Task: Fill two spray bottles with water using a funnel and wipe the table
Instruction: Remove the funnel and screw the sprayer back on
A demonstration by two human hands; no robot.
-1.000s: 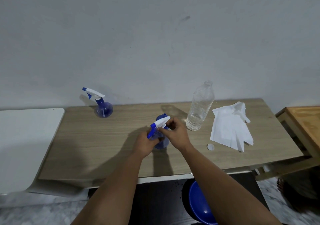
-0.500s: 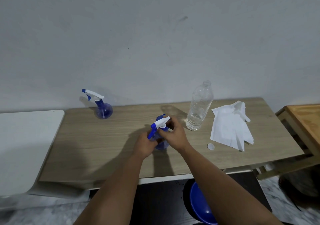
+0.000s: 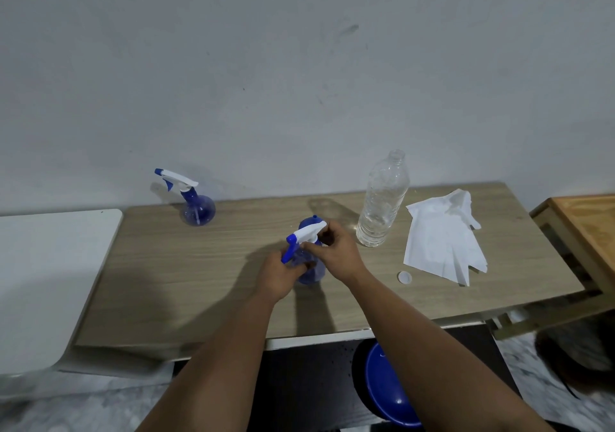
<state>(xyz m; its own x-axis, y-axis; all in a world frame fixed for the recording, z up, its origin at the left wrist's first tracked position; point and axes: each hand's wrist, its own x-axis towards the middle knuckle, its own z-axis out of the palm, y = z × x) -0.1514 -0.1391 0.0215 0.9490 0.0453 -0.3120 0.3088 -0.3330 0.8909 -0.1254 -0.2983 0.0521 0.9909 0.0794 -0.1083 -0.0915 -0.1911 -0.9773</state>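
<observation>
Gripping the near spray bottle (image 3: 307, 267) at mid-table, both hands work close together on the 1 item. The left hand (image 3: 279, 273) wraps around the blue bottle body from the left side and holds it upright on the table (image 3: 186, 282). The right hand (image 3: 336, 253) curls its fingers around the white trigger head (image 3: 307, 233) at the top of that bottle; the blue nozzle tip points left and toward the near edge. A blue funnel (image 3: 311, 222) is partly visible just behind the trigger head; whether it touches the bottle cannot be told.

The second spray bottle (image 3: 196, 207) stands upright at the far left of the table, head fitted, nozzle pointing left, well apart from the hands. A clear water bottle (image 3: 382, 203) stands uncapped to the right of the hands, near the far edge, with water in its lower part. Its white cap (image 3: 404, 277) lies flat on the table nearer the front edge, to the right of the right forearm. A white cloth (image 3: 442, 238) lies spread and creased at the right end of the table, just beside the cap.

A white surface (image 3: 43, 282) adjoins the table on the left. A wooden stool (image 3: 585, 228) sits at the right. A blue basin (image 3: 386, 388) lies on the floor below the near table edge.
</observation>
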